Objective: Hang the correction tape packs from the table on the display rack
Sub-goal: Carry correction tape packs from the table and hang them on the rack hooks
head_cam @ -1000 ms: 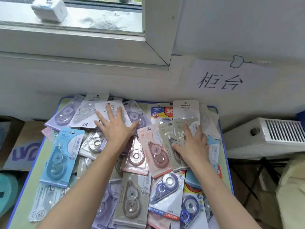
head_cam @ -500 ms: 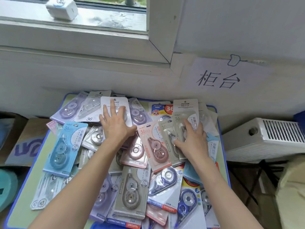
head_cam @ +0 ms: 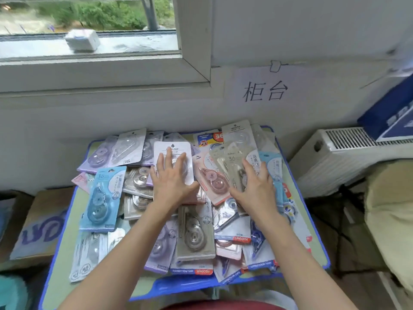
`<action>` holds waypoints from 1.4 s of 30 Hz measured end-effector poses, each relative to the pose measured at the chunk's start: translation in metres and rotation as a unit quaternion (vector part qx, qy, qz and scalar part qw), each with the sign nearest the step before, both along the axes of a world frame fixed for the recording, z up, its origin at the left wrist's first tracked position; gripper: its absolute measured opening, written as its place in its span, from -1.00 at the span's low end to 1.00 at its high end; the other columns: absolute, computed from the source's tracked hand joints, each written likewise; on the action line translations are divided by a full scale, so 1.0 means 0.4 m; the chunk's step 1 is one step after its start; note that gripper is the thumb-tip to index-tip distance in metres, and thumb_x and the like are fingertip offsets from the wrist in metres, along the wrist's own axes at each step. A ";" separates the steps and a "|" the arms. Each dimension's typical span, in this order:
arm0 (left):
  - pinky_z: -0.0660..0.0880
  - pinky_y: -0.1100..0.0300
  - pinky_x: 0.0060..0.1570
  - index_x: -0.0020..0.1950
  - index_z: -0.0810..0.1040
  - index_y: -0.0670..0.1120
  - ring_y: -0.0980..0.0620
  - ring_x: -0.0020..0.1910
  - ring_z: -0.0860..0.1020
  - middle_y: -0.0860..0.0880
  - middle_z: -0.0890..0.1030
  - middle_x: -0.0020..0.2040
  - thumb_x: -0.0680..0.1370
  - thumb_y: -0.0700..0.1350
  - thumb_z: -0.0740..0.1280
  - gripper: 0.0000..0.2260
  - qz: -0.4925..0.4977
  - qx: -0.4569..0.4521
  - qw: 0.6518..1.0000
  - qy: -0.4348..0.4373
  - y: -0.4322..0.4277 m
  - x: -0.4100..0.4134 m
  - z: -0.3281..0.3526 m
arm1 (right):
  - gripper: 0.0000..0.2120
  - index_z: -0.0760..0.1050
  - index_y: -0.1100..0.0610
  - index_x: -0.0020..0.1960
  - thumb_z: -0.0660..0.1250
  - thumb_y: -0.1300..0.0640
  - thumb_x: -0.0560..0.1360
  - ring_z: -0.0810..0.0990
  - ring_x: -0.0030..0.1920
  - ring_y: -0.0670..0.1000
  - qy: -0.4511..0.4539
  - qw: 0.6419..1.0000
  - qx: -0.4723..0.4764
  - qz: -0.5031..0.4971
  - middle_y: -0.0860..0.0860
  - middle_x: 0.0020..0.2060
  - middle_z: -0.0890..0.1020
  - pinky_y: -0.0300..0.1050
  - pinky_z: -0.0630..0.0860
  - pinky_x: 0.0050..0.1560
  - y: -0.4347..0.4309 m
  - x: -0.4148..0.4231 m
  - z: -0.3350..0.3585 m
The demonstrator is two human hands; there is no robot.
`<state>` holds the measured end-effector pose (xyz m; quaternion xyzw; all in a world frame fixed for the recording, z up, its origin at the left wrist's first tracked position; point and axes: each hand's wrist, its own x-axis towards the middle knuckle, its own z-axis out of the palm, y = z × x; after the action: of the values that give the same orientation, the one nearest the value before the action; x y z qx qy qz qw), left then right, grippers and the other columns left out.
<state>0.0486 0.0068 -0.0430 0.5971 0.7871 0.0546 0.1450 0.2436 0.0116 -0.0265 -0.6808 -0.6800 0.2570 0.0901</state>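
table: green, blue rim | left pack: light blue | middle pack: white | sign: white, black characters

This is a plain room set up as a makeshift shop counter. A handwritten paper sign reading 柜台 is stuck to the white wall above a small blue-edged bench heaped with retail correction tape packs on hang-hole cards. A window, a white radiator and a cardboard box on the floor suggest a back room rather than a shop floor.
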 end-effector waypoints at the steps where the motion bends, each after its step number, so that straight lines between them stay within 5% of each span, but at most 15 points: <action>1: -0.08 -0.18 0.44 0.54 0.04 0.08 -0.10 0.54 -0.16 -0.04 -0.15 0.57 0.46 0.21 0.32 -0.25 -0.013 0.004 1.000 -0.005 -0.013 0.004 0.005 | -0.22 -0.02 -0.09 0.55 0.34 -0.14 0.48 0.04 0.49 0.24 0.001 1.000 0.007 -0.017 0.21 0.52 -0.07 0.13 0.09 0.44 -0.028 0.006 0.003; 13: -0.05 -0.09 0.46 0.52 0.13 0.09 -0.06 0.54 -0.11 -0.03 -0.08 0.57 0.44 0.21 0.35 -0.27 -0.184 0.052 0.980 -0.059 -0.315 0.149 0.047 | -0.23 0.06 -0.09 0.53 0.37 -0.08 0.45 0.09 0.48 0.18 -0.023 0.979 0.013 -0.203 0.21 0.52 -0.05 -0.01 0.13 0.39 -0.517 0.091 0.027; 22: 0.00 -0.10 0.43 0.54 0.07 0.06 -0.10 0.53 -0.08 -0.05 -0.08 0.57 0.41 0.11 0.39 -0.21 -0.354 0.052 0.932 -0.056 -0.581 0.411 0.057 | -0.24 0.08 -0.09 0.52 0.39 -0.06 0.44 0.14 0.44 0.19 -0.015 0.925 0.004 -0.379 0.18 0.51 -0.01 0.01 0.18 0.37 -0.915 0.261 0.030; 42: -0.06 -0.05 0.44 0.55 0.00 0.07 -0.08 0.53 -0.15 -0.06 -0.17 0.57 0.44 0.16 0.37 -0.20 -0.673 0.009 0.733 -0.102 -1.571 1.247 0.035 | -0.27 0.08 -0.09 0.52 0.36 -0.11 0.46 0.19 0.42 0.20 -0.038 0.727 0.008 -0.686 0.15 0.51 0.02 0.08 0.28 0.37 -2.033 0.814 0.070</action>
<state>0.5475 -0.6216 -0.0290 0.9628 0.1598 0.0109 0.2178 0.5691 -0.8016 0.0015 -0.9700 -0.0332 0.0938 0.2216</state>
